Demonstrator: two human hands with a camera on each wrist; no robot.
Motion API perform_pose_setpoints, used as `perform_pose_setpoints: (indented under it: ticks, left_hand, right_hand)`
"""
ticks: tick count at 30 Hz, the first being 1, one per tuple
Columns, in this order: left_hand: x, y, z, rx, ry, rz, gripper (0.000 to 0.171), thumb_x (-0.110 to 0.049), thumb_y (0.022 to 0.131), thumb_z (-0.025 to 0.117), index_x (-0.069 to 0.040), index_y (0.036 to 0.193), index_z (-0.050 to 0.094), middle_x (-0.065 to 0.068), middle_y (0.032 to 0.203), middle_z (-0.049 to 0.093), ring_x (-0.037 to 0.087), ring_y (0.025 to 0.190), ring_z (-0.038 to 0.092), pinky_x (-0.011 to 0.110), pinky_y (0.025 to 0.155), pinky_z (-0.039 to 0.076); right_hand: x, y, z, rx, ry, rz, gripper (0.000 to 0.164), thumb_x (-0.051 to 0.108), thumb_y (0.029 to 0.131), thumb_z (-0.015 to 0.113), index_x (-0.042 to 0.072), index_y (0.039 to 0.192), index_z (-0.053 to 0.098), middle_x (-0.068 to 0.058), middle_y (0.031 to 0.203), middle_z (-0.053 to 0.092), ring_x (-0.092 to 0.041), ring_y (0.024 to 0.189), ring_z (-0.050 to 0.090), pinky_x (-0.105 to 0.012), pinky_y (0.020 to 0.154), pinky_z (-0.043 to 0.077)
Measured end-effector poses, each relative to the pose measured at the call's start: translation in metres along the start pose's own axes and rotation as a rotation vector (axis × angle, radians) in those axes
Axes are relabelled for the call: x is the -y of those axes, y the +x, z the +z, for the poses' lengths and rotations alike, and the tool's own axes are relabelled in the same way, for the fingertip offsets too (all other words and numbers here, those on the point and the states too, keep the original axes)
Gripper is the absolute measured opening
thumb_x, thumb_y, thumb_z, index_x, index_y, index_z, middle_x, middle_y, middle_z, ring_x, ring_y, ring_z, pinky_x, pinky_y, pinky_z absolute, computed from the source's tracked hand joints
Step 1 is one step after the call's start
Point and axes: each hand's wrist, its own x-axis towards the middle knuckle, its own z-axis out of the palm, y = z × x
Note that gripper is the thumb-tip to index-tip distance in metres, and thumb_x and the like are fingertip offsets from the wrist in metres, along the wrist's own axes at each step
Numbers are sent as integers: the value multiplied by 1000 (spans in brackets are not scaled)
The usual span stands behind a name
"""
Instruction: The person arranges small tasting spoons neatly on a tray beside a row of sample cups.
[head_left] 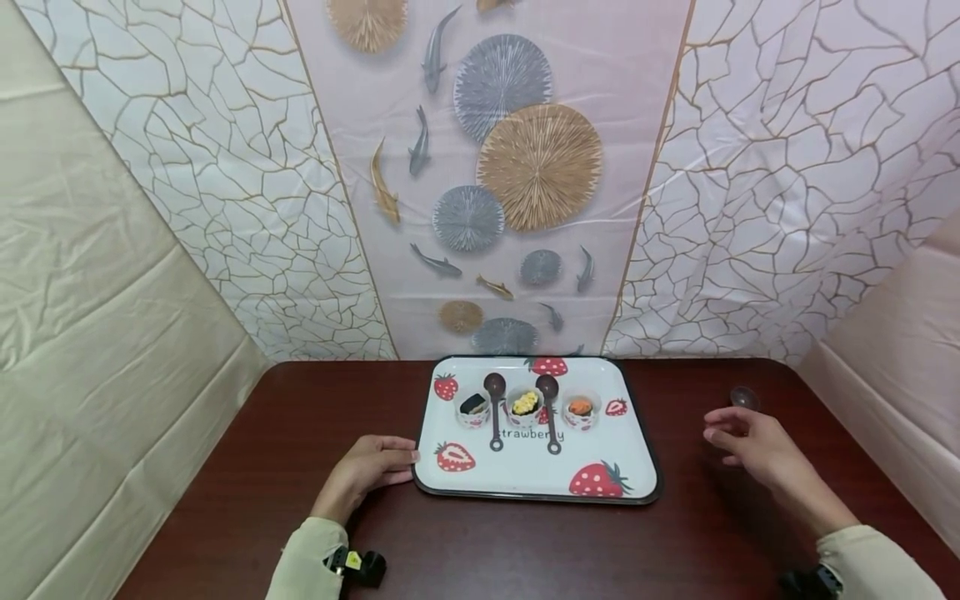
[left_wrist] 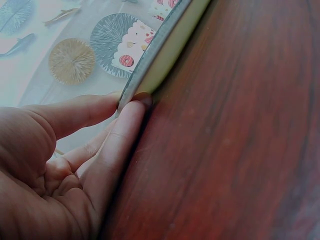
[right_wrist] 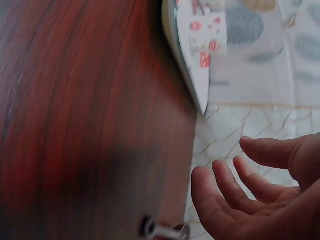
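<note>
My left hand (head_left: 369,468) pinches the left edge of a white strawberry-print tray (head_left: 517,475). In the left wrist view the thumb (left_wrist: 87,111) lies on the dark rim and a finger is against its outer side. My right hand (head_left: 765,450) is raised off the tray's right side, holding nothing, fingers loosely bent. Just beyond its fingertips lies a dark brown spoon (head_left: 744,397), partly hidden by the hand. On the tray, two brown spoons (head_left: 496,412) lie between three small paper cups (head_left: 580,421), which hold black, yellow and orange-topped food pieces.
The dark red-brown table (head_left: 510,550) extends on both sides of the tray. A patterned cloth (head_left: 517,283) hangs behind its back edge, with beige padded cloth (head_left: 90,350) at the left and more at the right.
</note>
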Motion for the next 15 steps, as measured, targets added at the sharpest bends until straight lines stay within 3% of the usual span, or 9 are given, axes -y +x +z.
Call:
perform_pose_setpoints:
  ticks: [3,7,11,15]
  left_hand:
    - [1,1,1,-3,-7,-4,39,-4,96,75,14,129,65,15,107,75,16,88,75,34,82,67]
    - [0,1,2,-8,-4,-6,38,-5,96,75,14,128,65,15,107,75,16,88,75,33,82,67]
    - [0,1,2,-11,-1,-10,38,-5,96,75,14,128,65,16,107,74,16,87,75,33,81,67]
    - [1,1,3,-6,-3,-12,38,-4,96,75,14,128,65,16,107,74,16,87,75,33,82,67]
  right_hand:
    - [-13,2,-8,5,24,34,40,6,107,60,-23,132,50,-33,116,68,-22,96,72,-38,76,67]
    - [-27,5,-18,7,64,83,44,7,106,61,-26,131,47,-20,106,74,-6,83,68,-35,73,67]
    - [-38,7,-25,8,80,154,48,13,107,60,-26,131,45,-9,102,71,-7,80,64,-31,71,65]
    - [-46,7,-28,-1,101,225,50,17,107,62,-24,130,46,-8,100,67,-9,80,62,-30,70,65]
